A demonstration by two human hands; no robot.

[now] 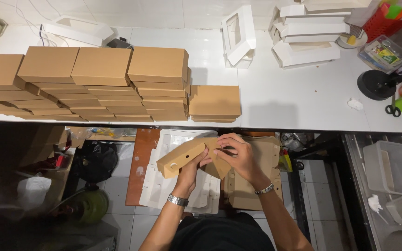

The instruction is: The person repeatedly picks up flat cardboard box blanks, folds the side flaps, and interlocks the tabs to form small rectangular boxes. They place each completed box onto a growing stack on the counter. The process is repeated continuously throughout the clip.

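A white desk (298,100) fills the upper half of the frame. Across its left and centre stand stacks of finished brown cardboard boxes (103,83), several rows deep, with one short stack (214,103) just to their right near the desk's front edge. In the upper right of the frame lie white window boxes (305,39), some stacked, one standing on its side further left. A black round stand (377,84), green-handled scissors (393,109) and a red basket (385,21) sit at the far right.

Below the desk edge, in the lower centre, flat white box blanks (164,186) and flat brown blanks (245,188) lie piled on the floor.

Above these piles, a half-folded brown cardboard box (187,158) is held in the air. The left hand (192,168) is closed around its underside, and the right hand (238,153) pinches a flap at its right end, fingers pressed on the cardboard. Both wrists wear metal bands.
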